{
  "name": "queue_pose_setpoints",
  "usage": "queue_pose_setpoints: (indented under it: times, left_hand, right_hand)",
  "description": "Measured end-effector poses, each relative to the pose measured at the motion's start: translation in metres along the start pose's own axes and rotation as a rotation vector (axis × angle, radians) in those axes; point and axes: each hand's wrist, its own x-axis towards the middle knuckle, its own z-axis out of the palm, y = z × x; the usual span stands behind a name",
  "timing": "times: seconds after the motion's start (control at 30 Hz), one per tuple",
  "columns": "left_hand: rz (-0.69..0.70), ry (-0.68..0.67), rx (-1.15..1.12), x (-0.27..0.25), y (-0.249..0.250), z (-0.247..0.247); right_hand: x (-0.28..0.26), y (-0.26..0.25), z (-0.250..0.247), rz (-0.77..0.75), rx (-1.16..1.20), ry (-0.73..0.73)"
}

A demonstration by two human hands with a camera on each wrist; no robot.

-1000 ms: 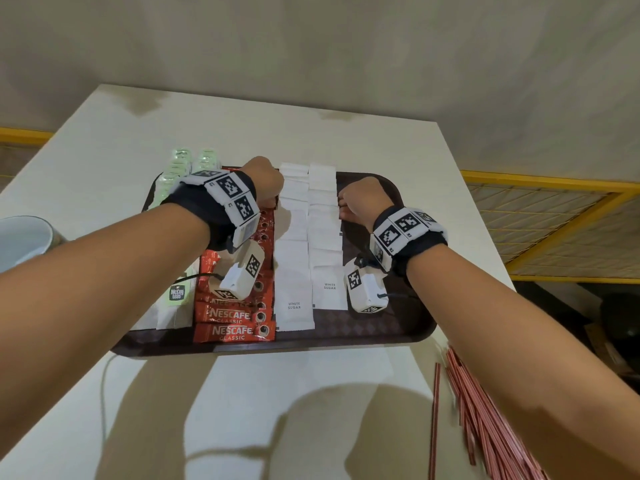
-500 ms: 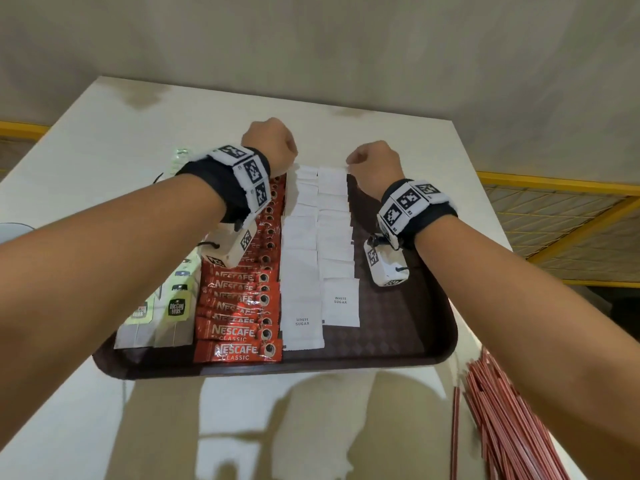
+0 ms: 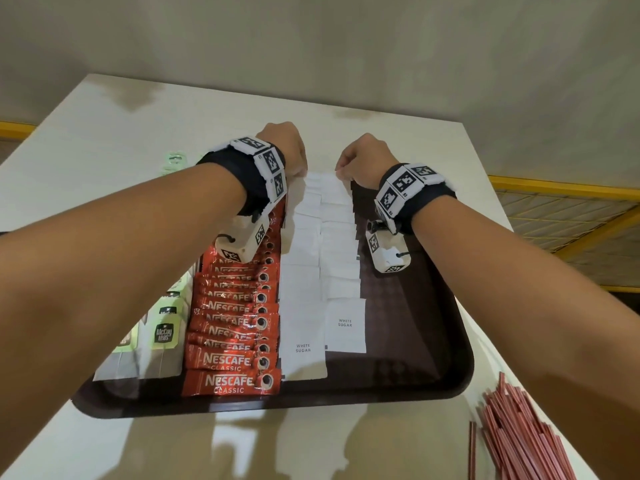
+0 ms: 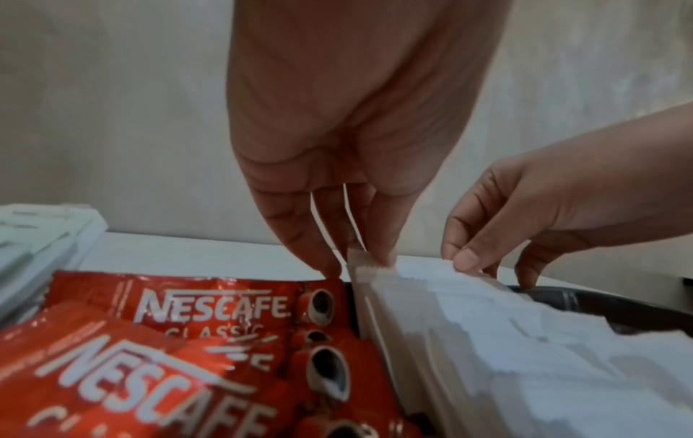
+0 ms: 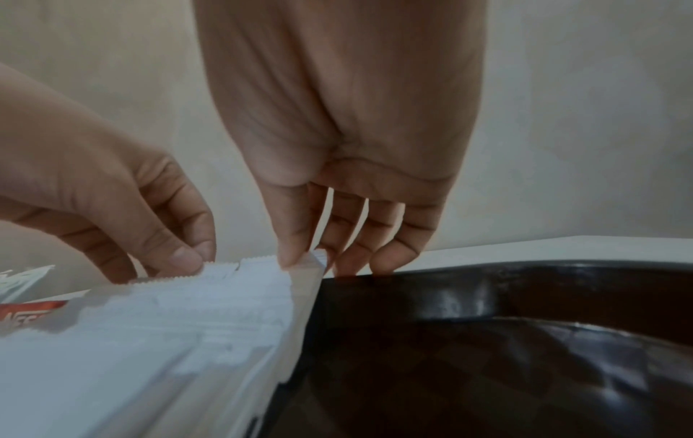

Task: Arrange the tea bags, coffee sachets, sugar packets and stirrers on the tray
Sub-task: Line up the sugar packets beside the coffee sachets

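A dark brown tray (image 3: 408, 323) holds tea bags (image 3: 162, 334) at the left, a column of red Nescafe coffee sachets (image 3: 235, 323), and two columns of white sugar packets (image 3: 320, 258). Both hands are at the far end of the sugar columns. My left hand (image 3: 294, 164) pinches the far edge of the left column's sugar packet (image 4: 369, 266) between thumb and fingers. On the right column's far packet (image 5: 262, 266), my right hand (image 3: 349, 168) pinches the corner, thumb in front and fingers behind. Red stirrers (image 3: 512, 434) lie on the table, right of the tray.
The tray sits on a pale table (image 3: 104, 150) that meets a beige wall. The tray's right part (image 5: 487, 355) is bare dark surface. A yellow-framed mesh (image 3: 571, 216) lies beyond the table's right edge. More tea bags (image 4: 37, 237) are stacked left of the sachets.
Both hands have moved away from me along the sugar columns to their far end, and now stay there pinching the end packets.
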Motion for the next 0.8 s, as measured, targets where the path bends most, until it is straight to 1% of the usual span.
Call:
queue_pose_setpoints:
  times: [0.13, 0.37, 0.6, 0.8]
  left_hand:
    - [-0.029, 0.046, -0.047, 0.0015, -0.0055, -0.0002]
    - [-0.004, 0.034, -0.055, -0.0006, -0.0088, 0.0032]
    - [0.003, -0.013, -0.021, -0.0036, -0.0080, 0.0020]
    - [-0.009, 0.015, -0.063, -0.0058, -0.0079, 0.0045]
  right_hand:
    - [0.0038, -0.0045, -0.0013, -0.016, -0.004, -0.012]
    - [0.0043, -0.0037, -0.0007, 0.003, 0.017, -0.013]
    - [0.0000, -0.0028, -0.0030, 0.003, -0.020, -0.100]
    - [-0.0008, -0.0026, -0.0005, 0.011, -0.021, -0.075]
